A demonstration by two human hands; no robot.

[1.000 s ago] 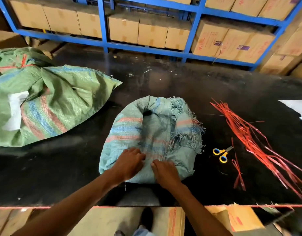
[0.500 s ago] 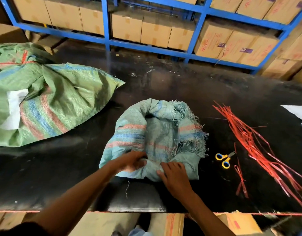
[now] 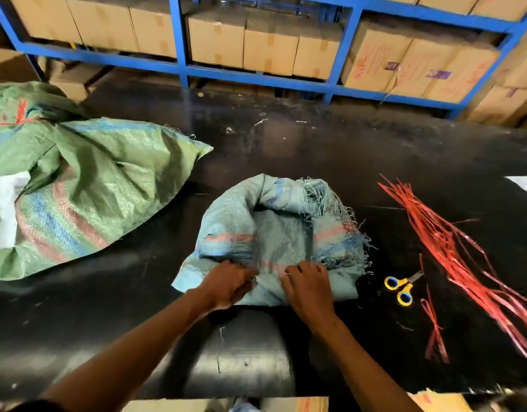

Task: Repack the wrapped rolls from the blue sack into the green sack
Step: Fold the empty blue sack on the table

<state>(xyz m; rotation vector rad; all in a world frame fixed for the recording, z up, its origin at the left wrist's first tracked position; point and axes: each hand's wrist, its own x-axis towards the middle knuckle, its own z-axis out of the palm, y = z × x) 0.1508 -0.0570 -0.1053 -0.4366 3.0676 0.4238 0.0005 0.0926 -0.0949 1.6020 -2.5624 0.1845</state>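
Observation:
A crumpled pale blue woven sack lies in the middle of the black table, its frayed mouth turned away from me. My left hand grips the sack's near edge, fingers curled into the fabric. My right hand pinches the same edge just to the right. A large green woven sack with red and blue stripes lies bulging at the left, white material showing at its left side. No wrapped rolls are visible.
Yellow-handled scissors lie right of the blue sack. A bundle of red plastic ties spreads across the right side. Blue shelving with cardboard boxes stands behind the table. A white sheet pokes in at far right.
Both hands have shifted on the blue sack's near edge, gathering and bunching the fabric. The sack's shape has rumpled and its mouth has opened wider.

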